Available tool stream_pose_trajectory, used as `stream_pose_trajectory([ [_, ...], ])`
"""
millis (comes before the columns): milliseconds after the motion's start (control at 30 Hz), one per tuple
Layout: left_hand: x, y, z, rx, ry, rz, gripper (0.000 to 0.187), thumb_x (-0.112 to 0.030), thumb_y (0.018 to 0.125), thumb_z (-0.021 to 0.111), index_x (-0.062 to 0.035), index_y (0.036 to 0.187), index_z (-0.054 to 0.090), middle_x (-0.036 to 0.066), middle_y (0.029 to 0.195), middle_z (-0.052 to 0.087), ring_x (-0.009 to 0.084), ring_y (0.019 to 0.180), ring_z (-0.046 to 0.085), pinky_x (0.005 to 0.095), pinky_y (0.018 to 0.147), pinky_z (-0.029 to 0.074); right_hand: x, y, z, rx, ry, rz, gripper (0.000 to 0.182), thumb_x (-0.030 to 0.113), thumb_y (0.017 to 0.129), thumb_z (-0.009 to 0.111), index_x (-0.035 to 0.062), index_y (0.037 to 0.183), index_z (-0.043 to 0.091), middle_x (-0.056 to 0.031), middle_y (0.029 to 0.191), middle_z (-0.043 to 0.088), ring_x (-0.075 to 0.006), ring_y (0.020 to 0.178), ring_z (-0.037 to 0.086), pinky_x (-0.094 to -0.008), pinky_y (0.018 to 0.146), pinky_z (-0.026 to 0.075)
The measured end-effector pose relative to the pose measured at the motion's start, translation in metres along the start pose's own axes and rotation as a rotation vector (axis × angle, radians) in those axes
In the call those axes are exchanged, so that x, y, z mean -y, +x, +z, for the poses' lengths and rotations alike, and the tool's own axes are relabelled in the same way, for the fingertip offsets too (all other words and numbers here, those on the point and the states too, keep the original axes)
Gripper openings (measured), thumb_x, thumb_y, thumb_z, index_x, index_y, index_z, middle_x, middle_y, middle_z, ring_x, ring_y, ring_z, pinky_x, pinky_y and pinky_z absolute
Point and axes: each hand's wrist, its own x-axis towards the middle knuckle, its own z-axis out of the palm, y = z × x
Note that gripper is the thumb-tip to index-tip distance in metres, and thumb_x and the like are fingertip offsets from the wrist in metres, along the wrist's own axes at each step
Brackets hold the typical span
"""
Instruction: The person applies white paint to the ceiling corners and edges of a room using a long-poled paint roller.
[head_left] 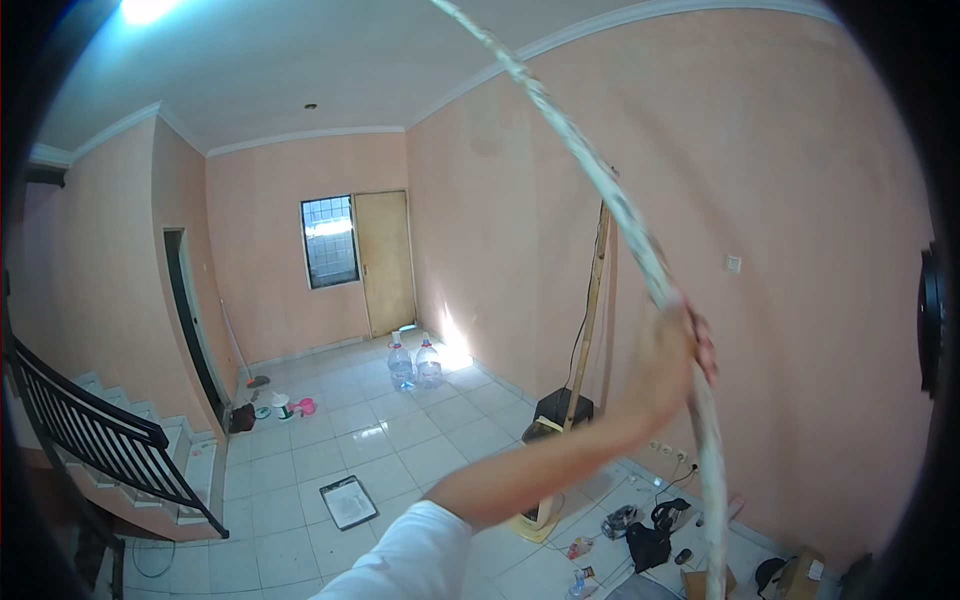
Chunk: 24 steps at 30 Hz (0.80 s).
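My left hand [682, 345] is closed around a long, whitish pole [622, 205], its fingers wrapping the far side. A white sleeve [415, 555] covers the upper part of that arm, which reaches across from the lower left. The pole looks wrapped or smeared with something pale. It leans from the bottom right up toward the ceiling [300, 60], and both its ends run out of the frame. My right hand is out of view.
A shallow tray [349, 502] with white contents lies on the tiled floor. Two large water bottles [428, 365] stand near the door [385, 262]. Bags [650, 545] and boxes [802, 577] clutter the lower right. A black stair railing [100, 425] is at left.
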Motion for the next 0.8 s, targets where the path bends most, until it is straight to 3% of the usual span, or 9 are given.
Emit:
stream_pose_trajectory([
  [67,-0.04,0.039,-0.034,-0.106,0.064,0.086,0.038,-0.043,0.105,0.028,-0.0087,0.092,0.037,0.004,0.069,0.045,0.0165,0.056,0.049,0.0329,0.058,0.049,0.05,0.052,0.009,-0.038,-0.101,-0.16,0.044,0.034,0.099,0.046,-0.0046,0.12,0.053,-0.0169,0.068,0.054,-0.0266,0.059,0.052,-0.0384,0.053,0.042],
  [167,-0.095,0.103,-0.091,-0.219,0.062,0.128,0.035,-0.04,0.104,0.03,-0.0086,0.089,0.037,0.005,0.064,0.043,0.018,0.05,0.044,0.0349,0.053,0.046,0.124,0.125,0.021,0.159,0.075,0.016,0.034,0.025,0.1,0.044,-0.0038,0.115,0.053,-0.0158,0.067,0.05,-0.0271,0.059,0.052,-0.0391,0.055,0.042],
  [233,-0.127,0.145,-0.13,-0.305,0.155,0.183,0.033,-0.036,0.104,0.028,-0.0082,0.089,0.036,0.004,0.064,0.042,0.0172,0.049,0.042,0.0351,0.049,0.044,0.162,0.174,0.037,0.172,0.182,-0.05,0.03,0.021,0.101,0.043,-0.0012,0.118,0.054,-0.009,0.066,0.049,-0.0194,0.056,0.049,-0.0338,0.05,0.041],
  [300,-0.156,0.186,-0.166,-0.367,0.132,0.217,0.031,-0.033,0.104,0.029,-0.0076,0.088,0.036,0.003,0.064,0.041,0.0161,0.048,0.04,0.0343,0.047,0.043,0.189,0.223,0.053,0.157,0.209,-0.034,0.03,0.026,0.098,0.051,-0.0038,0.104,0.056,-0.0083,0.059,0.053,-0.0183,0.051,0.055,-0.0325,0.05,0.043],
  [367,-0.178,0.223,-0.193,-0.479,0.097,0.246,0.04,-0.033,0.102,0.029,-0.0043,0.077,0.041,0.007,0.06,0.043,0.02,0.045,0.044,0.0362,0.044,0.043,0.22,0.266,0.061,0.197,0.261,-0.017,0.033,0.029,0.101,0.048,-0.0026,0.097,0.055,-0.0045,0.059,0.052,-0.0113,0.051,0.053,-0.0293,0.049,0.043],
  [633,-0.237,0.322,-0.289,-0.522,0.11,0.223,0.023,-0.019,0.096,0.036,-0.0016,0.083,0.044,0.012,0.067,0.048,0.0219,0.047,0.048,0.0363,0.044,0.044,0.292,0.368,0.089,0.199,0.222,-0.083,0.038,0.033,0.102,0.047,-0.0017,0.086,0.052,-0.0034,0.06,0.047,-0.0106,0.054,0.049,-0.031,0.05,0.042],
  [800,-0.24,0.332,-0.3,-0.522,0.144,0.227,0.021,-0.018,0.095,0.035,-0.0027,0.085,0.045,0.012,0.066,0.05,0.0238,0.048,0.052,0.0373,0.044,0.044,0.294,0.374,0.097,0.205,0.239,-0.051,0.038,0.034,0.102,0.046,-0.0016,0.087,0.052,-0.0025,0.059,0.046,-0.0103,0.053,0.046,-0.0309,0.051,0.041],
])
